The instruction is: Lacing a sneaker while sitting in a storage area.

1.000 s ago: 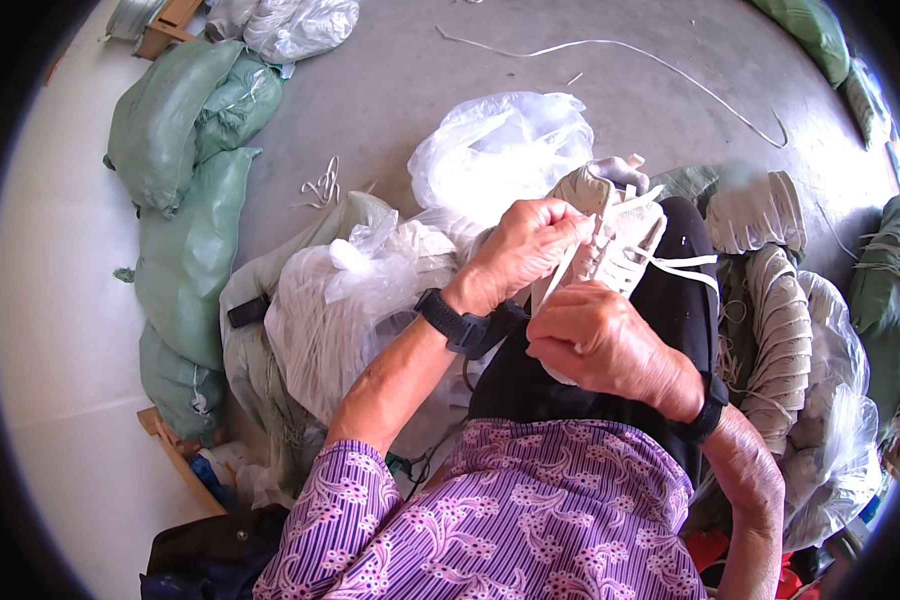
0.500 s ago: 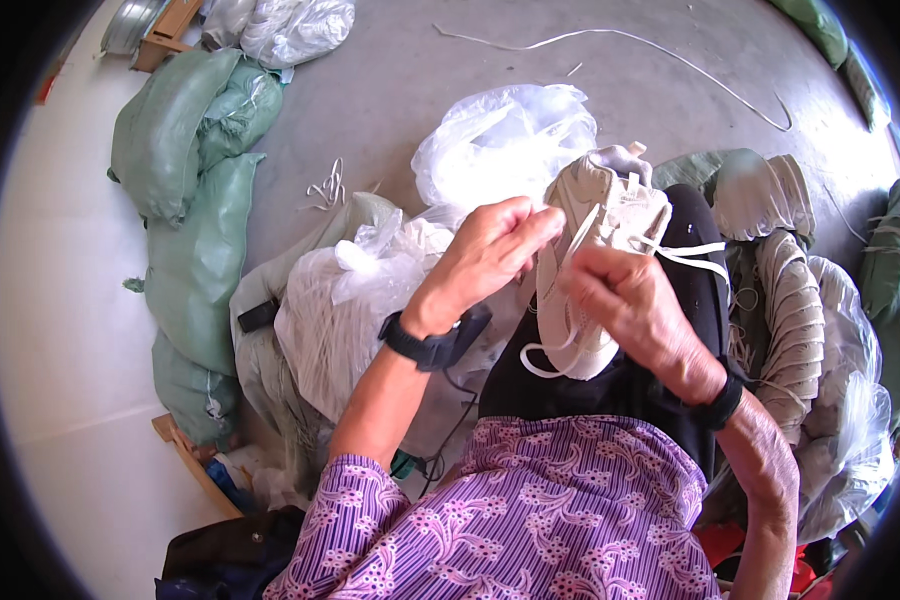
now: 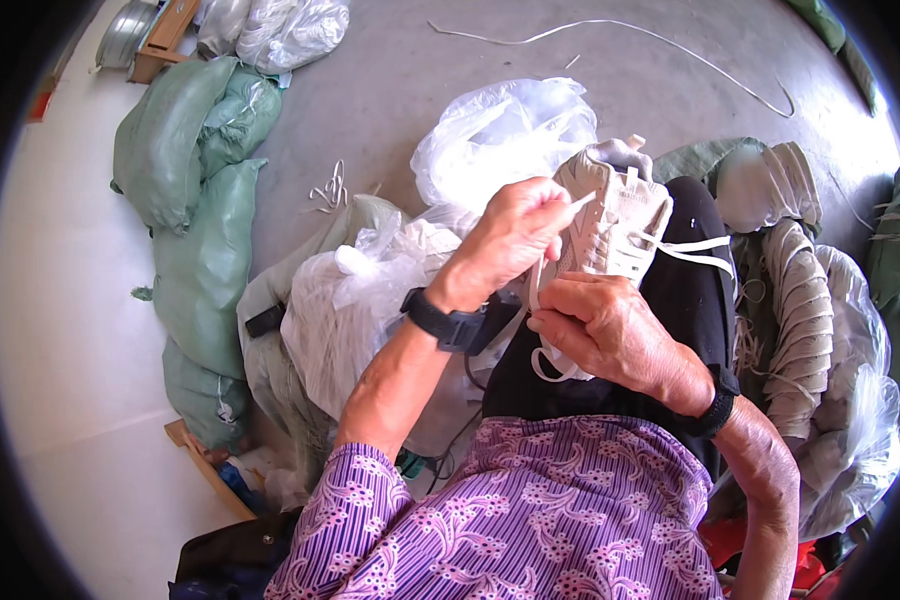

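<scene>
A beige sneaker (image 3: 622,222) rests on my dark-trousered lap, its heel end pointing away from me. My left hand (image 3: 510,238) is beside the shoe's left edge, thumb and fingers pinched on a white shoelace (image 3: 583,202) whose tip sticks out past them. Over the front of the shoe, my right hand (image 3: 615,322) is closed on the same lace, a stretch of which runs between the two hands. Below the right hand, a loop of lace hangs by the toe. Another lace end trails off the shoe's right side. The toe is mostly hidden by my right hand.
White plastic bags (image 3: 505,140) lie ahead and to my left. Green stuffed sacks (image 3: 210,260) line the wall at left. On my right are stacked beige shoe parts (image 3: 798,310) and clear plastic wrapping (image 3: 860,400). A long white cord (image 3: 620,24) and loose laces (image 3: 330,188) lie on the floor.
My left hand has moved slightly right and up the shoe, with a lace tip now showing beyond its fingers. My right hand has shifted down toward the toe.
</scene>
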Available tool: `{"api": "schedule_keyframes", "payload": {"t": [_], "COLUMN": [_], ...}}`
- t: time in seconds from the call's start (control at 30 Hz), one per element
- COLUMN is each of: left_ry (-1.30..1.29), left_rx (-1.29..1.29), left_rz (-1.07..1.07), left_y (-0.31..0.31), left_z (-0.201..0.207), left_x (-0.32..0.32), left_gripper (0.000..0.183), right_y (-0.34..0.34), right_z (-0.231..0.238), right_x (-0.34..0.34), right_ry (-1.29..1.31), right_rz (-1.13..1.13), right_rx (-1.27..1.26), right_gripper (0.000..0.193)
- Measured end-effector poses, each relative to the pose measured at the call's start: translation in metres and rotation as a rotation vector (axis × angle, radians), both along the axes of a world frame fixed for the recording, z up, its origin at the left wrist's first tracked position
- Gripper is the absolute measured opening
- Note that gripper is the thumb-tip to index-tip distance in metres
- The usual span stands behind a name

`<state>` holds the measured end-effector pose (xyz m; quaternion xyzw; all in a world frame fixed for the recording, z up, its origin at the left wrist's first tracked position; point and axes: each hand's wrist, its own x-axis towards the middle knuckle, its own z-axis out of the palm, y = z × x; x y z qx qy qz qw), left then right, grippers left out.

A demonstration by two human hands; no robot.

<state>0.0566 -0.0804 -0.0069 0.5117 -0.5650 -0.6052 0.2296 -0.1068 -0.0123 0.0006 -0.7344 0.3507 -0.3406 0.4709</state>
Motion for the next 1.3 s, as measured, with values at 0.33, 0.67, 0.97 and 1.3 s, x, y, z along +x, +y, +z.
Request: {"api": "schedule_keyframes", "payload": {"t": [0.33, 0.67, 0.97, 1.3], "left_ry": [0.203, -0.046, -0.173, -0.256], "left_rx": [0.222, -0.149, -0.311, -0.435], "left_rz": [0.13, 0.125, 0.165, -0.085], "left_y": [0.007, 0.008, 0.004, -0.007], "left_z": [-0.005, -0.013, -0.015, -0.005], "left_x": [-0.002, -0.009, -0.012, -0.017], "left_gripper": [0.014, 0.014, 0.011, 0.012], "right_y": [0.004, 0.01, 0.013, 0.01], "right_z": [0.009, 0.015, 0.01, 0.007], "right_x": [-0.006, -0.043, -0.066, -0.069], "right_ry": [0.03, 0.11, 0.131, 0.13], "right_rz": [0.002, -0.181, -0.304, -0.354], "right_rx": [0.009, -0.012, 0.04, 0.026], "right_gripper": [0.01, 0.007, 0.008, 0.009]}}
